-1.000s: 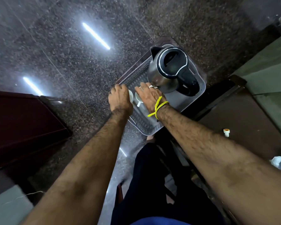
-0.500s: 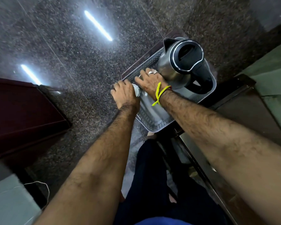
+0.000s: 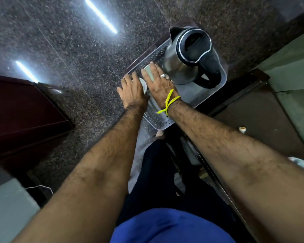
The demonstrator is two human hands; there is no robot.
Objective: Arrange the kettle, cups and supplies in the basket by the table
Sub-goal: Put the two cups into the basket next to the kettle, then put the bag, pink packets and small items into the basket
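Seating cups in basket [image 3: 165, 122] beside kettle [image 3: 186, 60]. Left hand [image 3: 132, 92] gripping cup [image 3: 142, 84]; right hand [image 3: 157, 83] covering second cup [image 3: 148, 71], grip unclear. Keeping both upright, clear of kettle.

Granite floor [image 3: 77, 55], maroon cabinet [image 3: 21, 111]

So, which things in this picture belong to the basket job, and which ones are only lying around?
Part of the job:
- basket
- kettle, standing in the basket
- two white cups, one under the right hand, one by the left hand

Lying about:
- small white cap on the table
- dark red cabinet
- white cable on the floor
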